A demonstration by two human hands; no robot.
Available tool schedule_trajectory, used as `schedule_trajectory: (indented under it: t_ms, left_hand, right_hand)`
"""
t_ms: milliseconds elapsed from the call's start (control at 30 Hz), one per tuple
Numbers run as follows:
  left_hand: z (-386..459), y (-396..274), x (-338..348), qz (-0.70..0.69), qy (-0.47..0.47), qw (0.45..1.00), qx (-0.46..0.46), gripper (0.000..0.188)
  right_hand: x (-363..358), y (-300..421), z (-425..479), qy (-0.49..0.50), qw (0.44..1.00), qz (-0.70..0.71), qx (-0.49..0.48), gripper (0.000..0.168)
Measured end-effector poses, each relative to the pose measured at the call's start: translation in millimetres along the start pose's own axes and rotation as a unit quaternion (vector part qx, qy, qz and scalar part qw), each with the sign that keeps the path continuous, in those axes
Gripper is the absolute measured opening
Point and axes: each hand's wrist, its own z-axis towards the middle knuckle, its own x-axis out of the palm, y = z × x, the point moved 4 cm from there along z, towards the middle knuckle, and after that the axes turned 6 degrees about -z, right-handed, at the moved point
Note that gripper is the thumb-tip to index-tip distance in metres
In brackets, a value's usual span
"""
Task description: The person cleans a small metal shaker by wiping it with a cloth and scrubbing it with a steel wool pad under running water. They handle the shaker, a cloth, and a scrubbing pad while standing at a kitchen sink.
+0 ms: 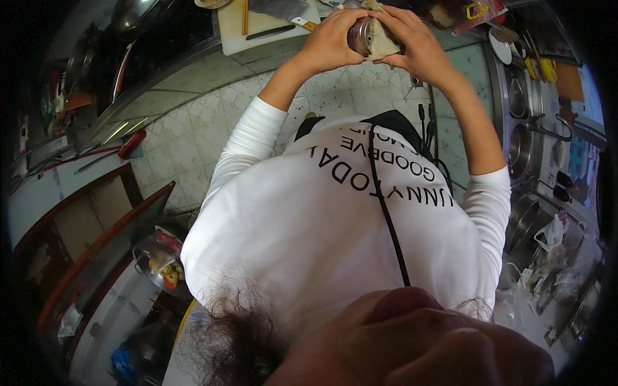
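Both of my hands are raised in front of me at the top of the view, around a small round container (358, 38) with a shiny rim. My left hand (330, 41) grips its left side, with the thumb underneath. On the other side, my right hand (416, 43) presses a pale cloth (383, 44) against the container. The cloth covers much of the container's right part, so its contents and full shape are hidden. Just left of the hands, a cleaver (285, 8) with a wooden-looking handle lies on a white cutting board (231, 41).
Wooden chopsticks (245, 17) rest on the board. A steel double-basin sink (519, 94) with a tap (562, 128) lines the right side. Plastic bags (553, 236) lie farther back. At left are a red brush head (131, 144) and an open wooden-framed door (111, 241).
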Motion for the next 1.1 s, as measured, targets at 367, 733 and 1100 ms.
schedule_trajectory:
  t_ms: [367,733,1100]
  left_hand:
    - [-10.2,23.4,12.6,-0.163,0.122,0.964,-0.170,0.079]
    - [-1.5,23.3,7.1,-0.256,-0.034,0.957,-0.129,0.090]
    - [-4.8,17.8,10.1,-0.037,-0.127,0.989,-0.061,0.088]
  right_hand:
    - [-4.5,10.3,6.8,0.082,0.982,-0.022,-0.168,0.056]
    - [31.6,-45.9,-14.2,0.003,0.878,0.307,0.368,0.032]
    - [27.5,7.0,15.0,-0.081,0.955,0.056,0.280,0.079]
